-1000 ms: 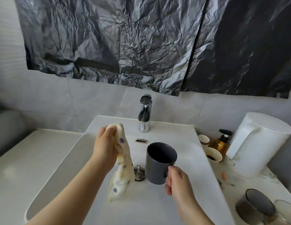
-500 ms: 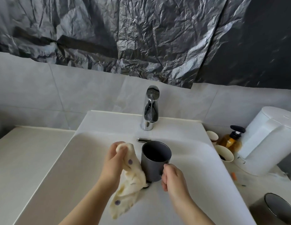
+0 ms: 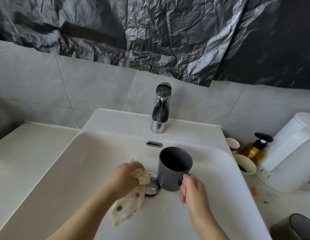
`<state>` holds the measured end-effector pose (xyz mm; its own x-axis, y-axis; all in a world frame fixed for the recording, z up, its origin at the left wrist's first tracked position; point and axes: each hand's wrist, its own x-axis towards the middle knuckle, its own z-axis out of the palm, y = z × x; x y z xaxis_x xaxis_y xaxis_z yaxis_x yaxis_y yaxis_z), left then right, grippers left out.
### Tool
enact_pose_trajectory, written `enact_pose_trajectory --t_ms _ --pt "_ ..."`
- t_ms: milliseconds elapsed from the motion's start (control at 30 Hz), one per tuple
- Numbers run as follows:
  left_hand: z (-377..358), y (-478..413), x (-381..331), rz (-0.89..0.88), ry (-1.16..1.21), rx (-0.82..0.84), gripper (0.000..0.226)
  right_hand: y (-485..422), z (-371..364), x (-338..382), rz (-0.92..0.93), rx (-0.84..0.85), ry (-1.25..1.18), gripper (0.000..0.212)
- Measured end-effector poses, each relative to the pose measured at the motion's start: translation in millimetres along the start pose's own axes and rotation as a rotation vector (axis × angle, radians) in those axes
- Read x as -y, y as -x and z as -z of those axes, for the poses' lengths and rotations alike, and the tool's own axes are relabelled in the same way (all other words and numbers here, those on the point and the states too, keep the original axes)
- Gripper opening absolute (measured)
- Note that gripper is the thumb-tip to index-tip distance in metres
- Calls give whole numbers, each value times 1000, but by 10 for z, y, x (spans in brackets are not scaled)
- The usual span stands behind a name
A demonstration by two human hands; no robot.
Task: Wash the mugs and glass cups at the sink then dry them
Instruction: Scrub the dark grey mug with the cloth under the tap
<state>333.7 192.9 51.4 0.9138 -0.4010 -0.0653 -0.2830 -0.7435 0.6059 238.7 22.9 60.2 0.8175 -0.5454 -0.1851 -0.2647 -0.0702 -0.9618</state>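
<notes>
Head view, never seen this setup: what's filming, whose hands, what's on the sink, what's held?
No machine here: a person works with bare hands. The one picture comes from a wide-angle camera worn on their head, looking forward and down. The left hand grips a crumpled cream cloth with purple dots low in the white ceramic sink, beside the chrome drain plug. The right hand holds a dark grey cylindrical mug upright by its handle, in front of the chrome tap; no water is running. On the counter to the right stand two pale paper cups, an amber pump bottle, a white kettle-like jug and a second dark mug cut off by the frame.
</notes>
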Motion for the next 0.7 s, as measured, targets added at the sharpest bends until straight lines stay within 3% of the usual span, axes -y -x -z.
enact_pose_trajectory --t_ms 100,167,233,333,400,567,633,700 --pt "92 -17 20 188 454 -160 6 -5 5 16 -3 17 -30 38" --pt "117 -31 22 268 706 -283 17 -8 12 37 2 24 -51 37" --pt "118 -32 29 336 632 -333 33 0 16 62 4 29 -73 36" --pt "68 -18 101 379 177 -193 41 20 15 84 4 38 -102 35" --pt "86 24 53 303 47 -151 13 37 15 93 8 42 -102 35" --pt "553 -108 -533 -148 438 -530 26 45 27 96 41 40 -66 36" --pt "802 -225 -811 -288 449 -579 26 46 32 101 45 40 -79 37" --pt "967 -337 -984 -443 299 -554 36 43 39 111 44 37 -83 38"
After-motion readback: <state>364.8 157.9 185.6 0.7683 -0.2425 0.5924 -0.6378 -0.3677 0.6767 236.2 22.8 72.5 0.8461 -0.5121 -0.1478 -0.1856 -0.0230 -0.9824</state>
